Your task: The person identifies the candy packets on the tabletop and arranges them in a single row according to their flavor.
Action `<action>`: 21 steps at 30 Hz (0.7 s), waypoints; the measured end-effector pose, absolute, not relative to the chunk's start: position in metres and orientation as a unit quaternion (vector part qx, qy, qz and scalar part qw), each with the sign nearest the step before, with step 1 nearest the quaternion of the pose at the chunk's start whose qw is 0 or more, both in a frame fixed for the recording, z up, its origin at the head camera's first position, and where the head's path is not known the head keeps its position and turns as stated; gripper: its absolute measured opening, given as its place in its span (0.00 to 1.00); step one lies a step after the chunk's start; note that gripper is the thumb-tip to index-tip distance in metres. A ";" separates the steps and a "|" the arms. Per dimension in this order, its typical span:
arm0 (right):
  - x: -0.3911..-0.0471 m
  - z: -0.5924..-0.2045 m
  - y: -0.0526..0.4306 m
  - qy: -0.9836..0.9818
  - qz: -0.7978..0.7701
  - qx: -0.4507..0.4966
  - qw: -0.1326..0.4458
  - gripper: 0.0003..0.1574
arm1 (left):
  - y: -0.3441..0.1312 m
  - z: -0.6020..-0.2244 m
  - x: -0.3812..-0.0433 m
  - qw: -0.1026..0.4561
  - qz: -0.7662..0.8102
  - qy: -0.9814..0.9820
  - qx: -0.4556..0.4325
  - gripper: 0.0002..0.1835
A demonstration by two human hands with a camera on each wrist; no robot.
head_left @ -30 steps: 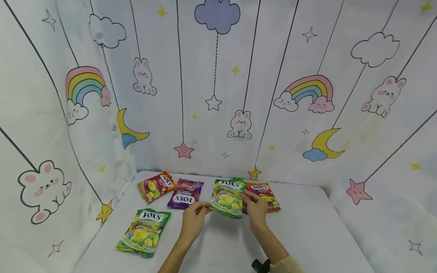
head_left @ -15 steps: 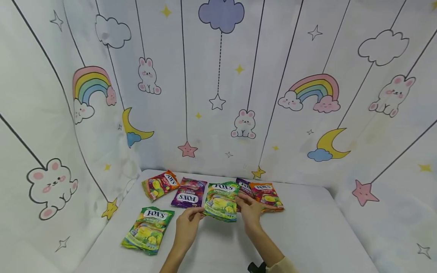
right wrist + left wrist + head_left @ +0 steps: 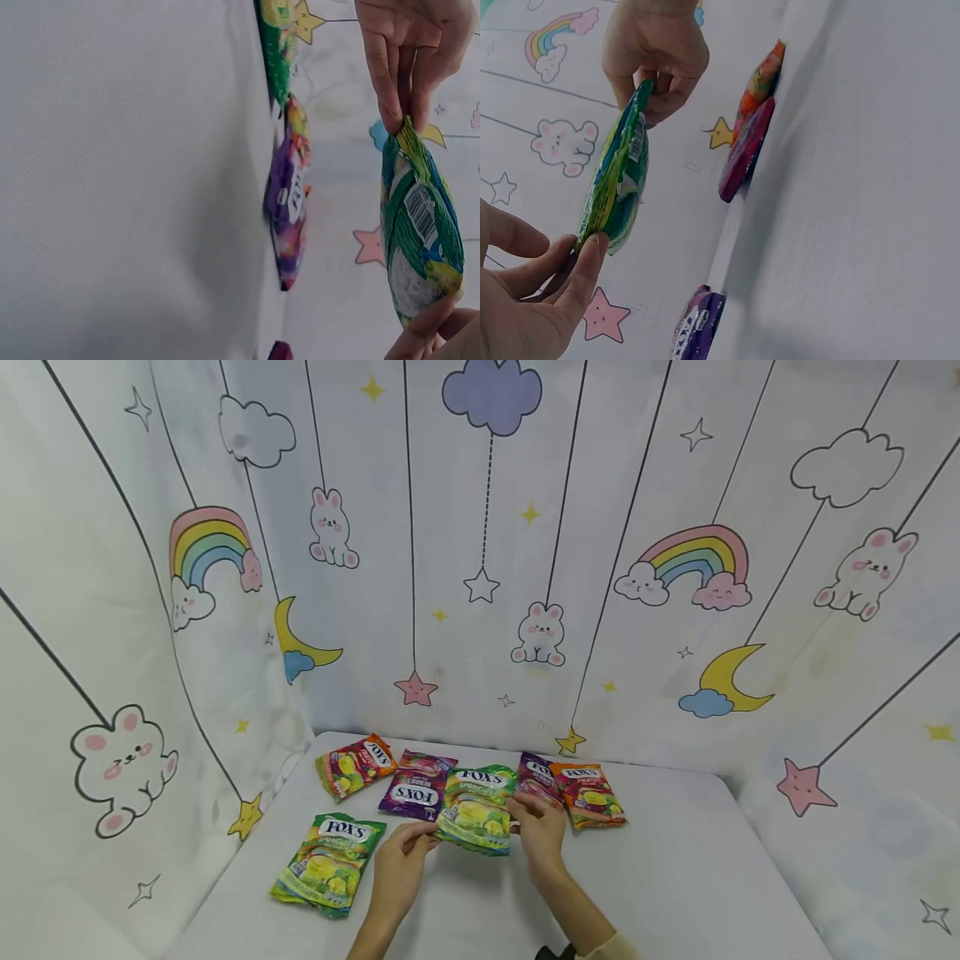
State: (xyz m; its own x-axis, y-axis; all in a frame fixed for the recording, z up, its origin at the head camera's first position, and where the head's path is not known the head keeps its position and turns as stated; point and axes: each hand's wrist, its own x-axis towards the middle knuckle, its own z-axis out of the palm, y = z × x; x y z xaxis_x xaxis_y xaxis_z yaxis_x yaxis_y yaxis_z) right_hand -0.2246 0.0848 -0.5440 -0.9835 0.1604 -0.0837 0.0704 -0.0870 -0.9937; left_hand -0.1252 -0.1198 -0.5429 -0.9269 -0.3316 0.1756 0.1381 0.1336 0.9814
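A green Fox's candy bag is held up between both hands over the table, front facing the head camera. My left hand pinches its lower left edge between thumb and fingers. On the opposite edge, my right hand grips with thumb and fingertips. The left wrist view shows the held candy bag edge-on, raised off the white surface. Its barcode side turns toward the right wrist camera. A second green candy bag lies flat at the front left, near my left forearm.
Behind the hands lie a red-orange candy bag, a purple candy bag, another purple candy bag and an orange-red candy bag overlapping it. A patterned curtain rises behind the white table.
Both hands have carried the green candy bag left and slightly nearer the body. The right-hand purple candy bag behind it has come into view. The head view has shifted slightly.
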 end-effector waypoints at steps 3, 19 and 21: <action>-0.223 -0.547 0.081 -0.674 0.734 -0.082 0.028 0.15 | -0.123 -0.544 -0.123 0.180 -0.653 -0.732 0.071 0.11; -0.208 -0.558 0.055 -0.691 0.719 -0.069 0.028 0.14 | -0.138 -0.549 -0.105 0.169 -0.623 -0.751 0.134 0.11; -0.206 -0.559 0.051 -0.690 0.720 -0.069 0.028 0.13 | -0.140 -0.551 -0.103 0.165 -0.620 -0.754 0.143 0.11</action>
State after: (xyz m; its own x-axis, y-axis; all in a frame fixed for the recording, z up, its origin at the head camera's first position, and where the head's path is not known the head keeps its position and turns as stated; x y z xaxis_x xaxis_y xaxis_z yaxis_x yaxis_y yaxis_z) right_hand -0.2062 0.0511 -0.5586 -0.9889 0.1358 -0.0600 0.0543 -0.0452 -0.9975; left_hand -0.1031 -0.1404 -0.5509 -0.9048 -0.4197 0.0721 -0.0102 0.1906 0.9816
